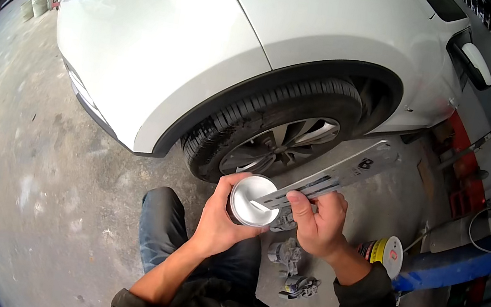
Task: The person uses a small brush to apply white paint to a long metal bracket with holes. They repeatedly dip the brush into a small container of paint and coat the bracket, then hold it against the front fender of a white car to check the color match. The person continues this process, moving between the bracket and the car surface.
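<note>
My left hand (219, 221) is wrapped round a small round cup of white paint (252, 194), its mouth turned up toward me. Pinched in my right hand (318, 225) is a long, flat, ruler-like mixing stick (335, 170). Its lower end dips into the white paint, and its printed upper end points up and to the right. The thumb lies on top of the stick; most of the other fingers are hidden beneath it. Just beyond both hands stands the front wheel (285, 140) of a white car (168, 34).
Spray guns (285, 255) with cups sit on the concrete floor (62, 190) below my right hand. A yellow-and-white can (392, 257) stands beside a blue beam (457, 268) at right. Red parts (464, 154) lie behind it. The black wheel arch (388, 89) curves close ahead.
</note>
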`<act>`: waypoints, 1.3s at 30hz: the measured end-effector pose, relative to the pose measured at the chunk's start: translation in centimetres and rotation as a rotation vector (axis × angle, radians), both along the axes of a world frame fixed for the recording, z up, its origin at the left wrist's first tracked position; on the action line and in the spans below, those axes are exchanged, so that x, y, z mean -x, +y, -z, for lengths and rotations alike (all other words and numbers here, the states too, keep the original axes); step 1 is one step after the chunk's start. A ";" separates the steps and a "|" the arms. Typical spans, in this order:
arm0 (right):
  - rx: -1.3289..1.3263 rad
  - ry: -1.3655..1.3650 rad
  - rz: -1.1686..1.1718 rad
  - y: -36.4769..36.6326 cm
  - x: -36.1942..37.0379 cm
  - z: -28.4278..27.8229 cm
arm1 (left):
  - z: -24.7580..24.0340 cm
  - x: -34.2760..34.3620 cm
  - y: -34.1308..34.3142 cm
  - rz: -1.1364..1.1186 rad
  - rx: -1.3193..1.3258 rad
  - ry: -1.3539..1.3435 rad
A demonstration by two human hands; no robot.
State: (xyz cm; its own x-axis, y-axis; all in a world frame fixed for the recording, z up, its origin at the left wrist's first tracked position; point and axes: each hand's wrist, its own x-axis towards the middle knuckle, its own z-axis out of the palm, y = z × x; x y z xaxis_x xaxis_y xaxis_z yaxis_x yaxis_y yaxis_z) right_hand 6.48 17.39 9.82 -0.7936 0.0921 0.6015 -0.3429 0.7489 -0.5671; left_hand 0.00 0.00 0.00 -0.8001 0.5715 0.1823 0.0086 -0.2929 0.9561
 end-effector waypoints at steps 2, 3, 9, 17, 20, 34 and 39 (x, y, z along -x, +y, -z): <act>0.158 0.060 0.023 -0.5 0.1 -1.3 | 0.7 -0.2 -0.2 -0.025 -0.002 0.027; 0.422 0.145 0.054 -0.9 0.2 -2.8 | 0.6 -0.4 -0.4 -0.038 0.002 0.041; 0.115 0.042 0.000 -1.2 -0.8 -0.4 | -0.6 -0.6 0.4 -0.010 -0.038 -0.042; 0.366 -0.397 -0.313 -0.5 -0.5 -1.7 | -0.3 -1.0 0.3 -0.028 -0.013 -0.015; 0.532 -0.401 -0.443 0.3 -0.1 -2.7 | -0.2 -1.3 0.3 -0.025 0.008 -0.007; 0.070 -0.152 -0.043 0.8 -1.3 -3.4 | -0.3 -1.4 -0.2 -0.015 -0.029 -0.016; -0.149 0.042 -0.161 0.2 -0.3 -1.0 | -0.5 -1.2 0.2 0.013 -0.037 -0.030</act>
